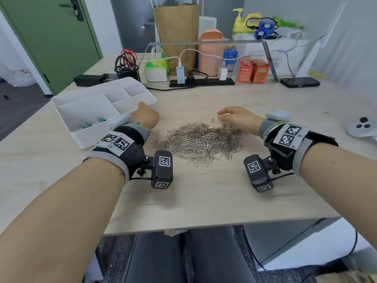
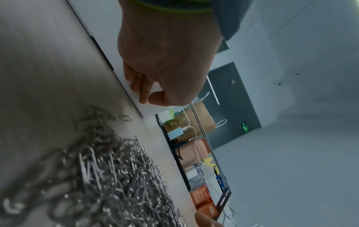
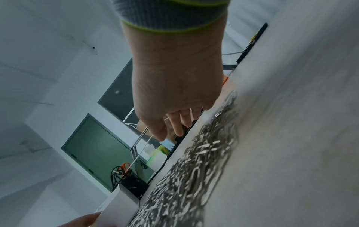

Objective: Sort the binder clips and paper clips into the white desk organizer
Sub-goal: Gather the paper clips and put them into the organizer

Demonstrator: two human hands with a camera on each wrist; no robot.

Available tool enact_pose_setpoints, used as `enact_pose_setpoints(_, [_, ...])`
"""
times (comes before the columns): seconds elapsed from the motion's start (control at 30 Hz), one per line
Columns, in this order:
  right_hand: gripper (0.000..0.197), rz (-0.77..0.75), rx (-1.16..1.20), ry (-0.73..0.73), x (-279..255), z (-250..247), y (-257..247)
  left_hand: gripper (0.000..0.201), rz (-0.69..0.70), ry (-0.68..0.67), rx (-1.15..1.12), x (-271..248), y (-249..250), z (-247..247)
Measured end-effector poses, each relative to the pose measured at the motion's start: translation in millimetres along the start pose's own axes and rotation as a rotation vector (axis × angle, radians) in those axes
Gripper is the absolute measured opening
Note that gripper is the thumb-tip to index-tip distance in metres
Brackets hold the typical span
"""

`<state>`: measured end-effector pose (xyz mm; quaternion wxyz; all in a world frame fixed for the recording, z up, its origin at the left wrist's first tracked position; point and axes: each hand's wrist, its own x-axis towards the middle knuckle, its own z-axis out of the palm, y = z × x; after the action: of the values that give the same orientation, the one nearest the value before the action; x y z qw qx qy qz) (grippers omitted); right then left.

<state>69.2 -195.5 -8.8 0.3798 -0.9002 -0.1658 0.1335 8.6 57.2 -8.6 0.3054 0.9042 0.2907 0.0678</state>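
Where the tabletop lies nearest the person, it is bare light wood, with both forearms reaching over it and a black camera module hanging from each wrist. Just beyond the wrists, between the two hands, sits a broad heap of silver paper clips, with one lone paper clip lying just past its far edge.

At the far right edge of the heap, the right hand hovers low, palm down; its grip is loose, fingers only lightly bent toward the tabletop, holding nothing, and the lone clip lies just beside its fingertips. From the right wrist view the fingers hang close above the clips without closing on any.

Left of the heap, the left hand is at the near wall of the white desk organizer; its fingers curl against the white wall, thumb tucked close, and I cannot tell whether that grip holds a clip. Teal binder clips lie in the organizer's large near compartment, just left of that hand.

Farther back stand a black mesh pen cup, a black power strip and a smartphone.
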Motion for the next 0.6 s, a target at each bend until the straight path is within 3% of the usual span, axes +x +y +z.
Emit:
enact_pose_setpoints(0.23, [0.051, 0.099, -0.019, 0.021, -9.6, -13.1, 19.8, 0.049, 0.096, -0.086, 0.052, -4.0, 30.9, 18.4])
enact_pose_setpoints(0.37, [0.066, 0.119, -0.021, -0.040, -11.9, -7.9, 30.8, 0.047, 0.183, -0.093, 0.109, -11.5, 38.0, 29.6])
enact_pose_setpoints(0.5, [0.074, 0.121, -0.044, -0.024, -4.0, -1.8, 25.2, 0.068, 0.279, -0.151, 0.037, -15.4, 32.3, 29.4])
enact_pose_setpoints(0.6, [0.074, 0.107, -0.155, -0.048, 4.4, 5.7, 18.2, 0.062, 0.292, -0.225, -0.054, -16.9, 22.2, 24.9])
